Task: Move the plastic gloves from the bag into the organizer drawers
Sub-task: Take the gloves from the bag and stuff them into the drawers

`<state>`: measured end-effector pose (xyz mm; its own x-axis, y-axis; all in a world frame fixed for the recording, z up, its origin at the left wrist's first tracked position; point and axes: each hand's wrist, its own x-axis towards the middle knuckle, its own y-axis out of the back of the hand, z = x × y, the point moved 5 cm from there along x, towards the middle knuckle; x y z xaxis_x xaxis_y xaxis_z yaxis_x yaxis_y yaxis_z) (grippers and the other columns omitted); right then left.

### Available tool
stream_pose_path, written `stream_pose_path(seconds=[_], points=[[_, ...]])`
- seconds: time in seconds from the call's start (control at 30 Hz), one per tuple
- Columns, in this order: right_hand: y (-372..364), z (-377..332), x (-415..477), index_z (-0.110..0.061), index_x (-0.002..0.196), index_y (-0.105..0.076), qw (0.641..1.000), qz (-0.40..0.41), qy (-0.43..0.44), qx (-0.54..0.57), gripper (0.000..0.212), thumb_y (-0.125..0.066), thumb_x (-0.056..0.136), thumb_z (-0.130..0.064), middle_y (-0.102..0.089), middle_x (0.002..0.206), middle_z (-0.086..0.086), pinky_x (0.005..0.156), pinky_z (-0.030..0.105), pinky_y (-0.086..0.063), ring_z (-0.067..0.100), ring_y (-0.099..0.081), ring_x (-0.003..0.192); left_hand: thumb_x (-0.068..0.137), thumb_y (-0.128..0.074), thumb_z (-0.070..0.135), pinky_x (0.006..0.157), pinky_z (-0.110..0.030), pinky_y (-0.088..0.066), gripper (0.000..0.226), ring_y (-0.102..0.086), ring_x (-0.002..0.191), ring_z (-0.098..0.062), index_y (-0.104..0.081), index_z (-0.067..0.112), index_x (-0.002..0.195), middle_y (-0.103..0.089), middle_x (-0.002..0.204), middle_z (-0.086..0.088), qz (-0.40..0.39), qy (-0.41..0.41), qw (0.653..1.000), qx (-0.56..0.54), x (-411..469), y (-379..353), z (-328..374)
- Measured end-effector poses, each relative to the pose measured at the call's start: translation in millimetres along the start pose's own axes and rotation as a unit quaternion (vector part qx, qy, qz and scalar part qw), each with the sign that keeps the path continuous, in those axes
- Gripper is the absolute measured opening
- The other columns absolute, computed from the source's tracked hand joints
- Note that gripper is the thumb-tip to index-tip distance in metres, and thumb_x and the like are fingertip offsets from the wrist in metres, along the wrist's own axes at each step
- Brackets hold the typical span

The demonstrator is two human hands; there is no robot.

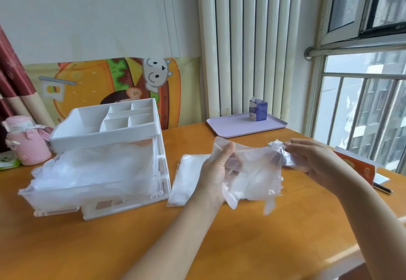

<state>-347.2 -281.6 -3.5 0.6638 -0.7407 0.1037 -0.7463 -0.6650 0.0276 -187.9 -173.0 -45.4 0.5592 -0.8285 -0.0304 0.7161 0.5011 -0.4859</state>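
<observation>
Bag (252, 171) is pinched by left hand (216, 170), thumb on top; at three o'clock, gloves (277, 147) are pinched by right hand (312, 159).

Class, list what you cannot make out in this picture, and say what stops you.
Head view throughout.
1. Number of gloves in the open drawer: clear sheets merge.
2. Print on the small carton: too small.
3. Orange book cover: partly behind the right hand and wrist.
4. Green item beside the pink bottle: cut off by the left edge.
</observation>
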Motion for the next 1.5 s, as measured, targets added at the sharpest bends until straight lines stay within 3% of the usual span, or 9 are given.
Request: stream_pose_path(seconds=[0.1, 0.27, 0.43, 0.57, 0.77, 0.93, 1.07, 1.27, 1.5], points=[[2, 10, 0, -0.015, 0.090, -0.070, 0.986, -0.013, -0.051, -0.160, 0.008, -0.062, 0.091, -0.016, -0.071, 0.086, 0.003, 0.076, 0.024, -0.049, 0.016, -0.065, 0.079, 0.086, -0.070, 0.024, 0.049, -0.016, -0.039, 0.020, -0.046, 0.045, -0.008, -0.062, 0.010, 0.074, -0.051, 0.052, 0.006, 0.020, -0.170, 0.966, 0.193, -15, 2, 32], [-46, -27, -10, -0.028, 0.129, -0.055, 0.959, -0.166, 0.081, -0.214, 0.068, -0.068, 0.072, -0.064, -0.062, 0.124, -0.016, 0.098, 0.024, -0.047, 0.000, -0.058, 0.115, 0.084, -0.072, 0.030, 0.051, -0.012, -0.035, 0.027, -0.047, 0.046, -0.001, -0.067, 0.005, 0.074, -0.057, 0.058, 0.009, -0.073, -0.260, 0.869, 0.415, -45, -11, 83], [-114, -72, -17, -0.017, 0.111, -0.059, 0.944, -0.215, 0.182, -0.174, 0.055, -0.083, 0.063, -0.030, -0.070, 0.104, 0.003, 0.087, 0.029, -0.051, 0.012, -0.065, 0.094, 0.073, -0.052, 0.063, 0.055, -0.020, -0.037, 0.064, -0.049, 0.051, -0.008, -0.063, 0.000, 0.066, -0.063, 0.059, 0.000, -0.049, -0.248, 0.826, 0.504, -74, -6, 122], [-153, -93, -16, -0.010, 0.083, -0.066, 0.935, -0.212, 0.217, -0.184, 0.014, -0.077, 0.075, -0.008, -0.068, 0.075, 0.009, 0.071, 0.024, -0.044, 0.011, -0.061, 0.066, 0.066, -0.060, 0.066, 0.049, -0.017, -0.033, 0.076, -0.041, 0.044, -0.003, -0.068, -0.005, 0.092, -0.053, 0.049, 0.011, -0.008, -0.215, 0.841, 0.496, -93, 21, 150], [-174, -118, -15, -0.002, 0.081, -0.069, 0.948, -0.190, 0.222, -0.126, 0.002, -0.070, 0.082, -0.001, -0.066, 0.060, -0.005, 0.061, 0.012, -0.049, 0.009, -0.060, 0.056, 0.086, -0.069, 0.011, 0.052, -0.010, -0.044, 0.006, -0.058, 0.056, -0.001, -0.069, 0.011, 0.080, -0.066, 0.067, 0.002, 0.059, -0.149, 0.856, 0.492, -115, 78, 184], [-198, -115, -23, -0.015, 0.088, -0.071, 0.891, -0.299, 0.155, -0.304, 0.010, -0.075, 0.079, -0.015, -0.073, 0.079, -0.005, 0.067, 0.014, -0.049, 0.012, -0.068, 0.076, 0.089, -0.064, 0.007, 0.074, -0.025, -0.052, 0.005, -0.065, 0.072, -0.012, -0.067, 0.008, 0.086, -0.071, 0.075, -0.002, 0.077, -0.162, 0.877, 0.445, -128, 100, 207], [-230, -127, -27, -0.012, 0.107, -0.067, 0.845, -0.296, 0.186, -0.404, 0.080, -0.072, 0.055, -0.073, -0.069, 0.107, 0.007, 0.096, 0.037, -0.045, 0.024, -0.063, 0.102, 0.090, -0.066, 0.011, 0.074, -0.023, -0.056, 0.005, -0.066, 0.069, -0.013, -0.067, 0.007, 0.089, -0.070, 0.072, -0.004, 0.054, -0.169, 0.859, 0.481, -136, 102, 218], [-279, -143, -20, -0.005, 0.084, -0.074, 0.887, -0.240, 0.253, -0.303, 0.014, -0.072, 0.082, -0.019, -0.073, 0.072, 0.006, 0.074, 0.034, -0.057, 0.017, -0.069, 0.067, 0.086, -0.068, 0.009, 0.080, -0.030, -0.056, 0.004, -0.065, 0.070, -0.015, -0.070, 0.006, 0.089, -0.069, 0.074, -0.005, 0.070, -0.144, 0.835, 0.526, -140, 117, 231], [-284, -131, 21, 0.008, 0.084, -0.065, 0.924, -0.138, 0.225, -0.276, 0.018, -0.056, 0.090, -0.006, -0.061, 0.060, 0.000, 0.040, 0.013, -0.037, 0.001, -0.045, 0.033, 0.090, -0.065, 0.011, 0.057, -0.015, -0.052, 0.011, -0.062, 0.064, -0.013, -0.073, 0.004, 0.093, -0.071, 0.081, -0.011, 0.191, -0.081, 0.804, 0.557, -142, 166, 265]])
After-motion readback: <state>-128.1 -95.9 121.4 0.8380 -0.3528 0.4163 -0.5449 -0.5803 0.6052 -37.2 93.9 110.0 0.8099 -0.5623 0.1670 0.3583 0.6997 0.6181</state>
